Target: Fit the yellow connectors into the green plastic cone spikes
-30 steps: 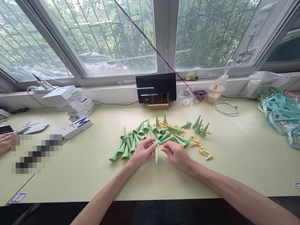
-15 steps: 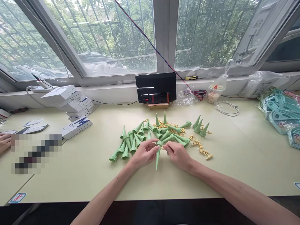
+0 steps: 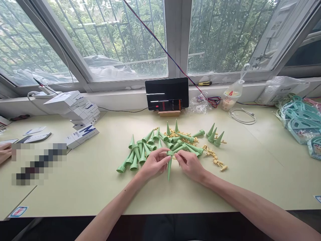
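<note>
My left hand [image 3: 157,162] is closed on a green plastic watering spike [image 3: 170,168], whose tip points down toward the table's front edge. Against the side of its cap, my right hand [image 3: 188,164] pinches a small yellow valve [image 3: 174,157], mostly hidden by the fingers. Behind both hands lies a pile of green spikes [image 3: 136,152], tips pointing various ways. Loose yellow valves [image 3: 173,134] are heaped at the back of it, and several more valves [image 3: 220,164] lie to the right. Three green spikes [image 3: 212,135] stand upright at the right, at least one with a yellow valve in its side.
A tablet [image 3: 167,90] and a phone [image 3: 173,105] lean on a small stand at the back. White boxes [image 3: 82,135] are stacked left. A bagged cup [image 3: 229,97], a coiled cable [image 3: 242,116] and wrapped teal items [image 3: 298,117] sit right. Another person's hand [image 3: 5,152] is at far left.
The held spike has shifted slightly right, its tip dropping nearer the front edge. My right fingers have closed in tighter over the yellow valve at its cap. The pile has not moved.
</note>
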`<control>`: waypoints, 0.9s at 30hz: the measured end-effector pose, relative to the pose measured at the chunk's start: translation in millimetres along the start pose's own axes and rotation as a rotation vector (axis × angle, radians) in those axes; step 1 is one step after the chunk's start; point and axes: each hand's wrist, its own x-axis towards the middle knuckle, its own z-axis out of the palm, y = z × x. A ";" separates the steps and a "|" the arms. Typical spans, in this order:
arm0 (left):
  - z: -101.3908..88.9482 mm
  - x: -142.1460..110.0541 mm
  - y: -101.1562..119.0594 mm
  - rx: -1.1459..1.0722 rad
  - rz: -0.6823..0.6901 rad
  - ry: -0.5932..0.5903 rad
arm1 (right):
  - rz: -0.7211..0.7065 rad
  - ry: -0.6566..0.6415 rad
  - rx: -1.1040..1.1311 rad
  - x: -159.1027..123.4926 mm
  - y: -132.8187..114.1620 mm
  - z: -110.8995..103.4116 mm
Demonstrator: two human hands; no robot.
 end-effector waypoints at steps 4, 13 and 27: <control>-3.6 0.7 4.1 -0.032 -0.048 0.095 | 0.002 0.018 0.005 -1.5 -1.9 -0.4; -11.5 2.6 -0.6 -0.158 -0.156 0.075 | -0.130 0.004 -0.108 -2.7 1.4 0.2; -7.3 2.5 2.3 -0.220 -0.175 0.056 | -0.184 0.021 -0.155 -2.1 3.6 0.6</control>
